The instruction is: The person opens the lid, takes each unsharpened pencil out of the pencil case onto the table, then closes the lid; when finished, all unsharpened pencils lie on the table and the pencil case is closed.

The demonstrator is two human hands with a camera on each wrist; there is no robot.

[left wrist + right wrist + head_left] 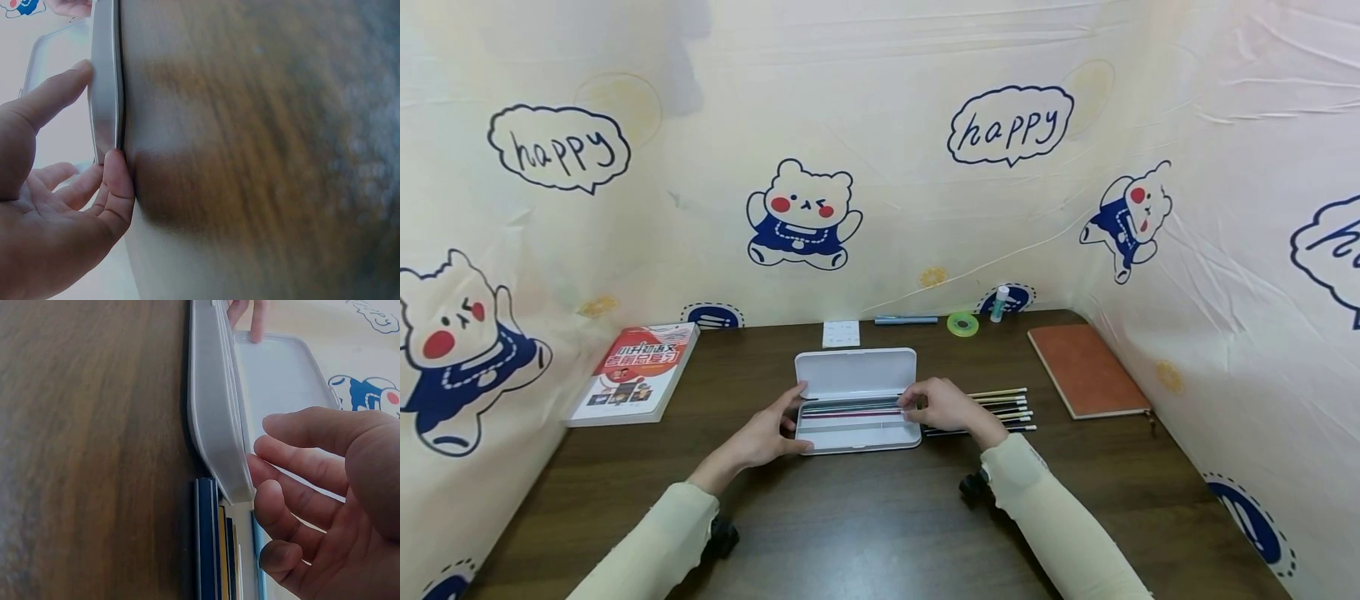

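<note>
Here, a light, rigid white pencil case (pixel 857 400) lies open mid-table, left hand (pixel 767 435) bracing its left end with relaxed fingers, right hand (pixel 942 406) pinching pens (pixel 857 409) inside it.

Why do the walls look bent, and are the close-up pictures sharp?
Head view: wide-lens distortion bows the printed curtain; light is even and soft. Left wrist view: the table is smeared and out of focus, though the left hand is fairly clear. Right wrist view: the pencil case and right hand look soft.
</note>
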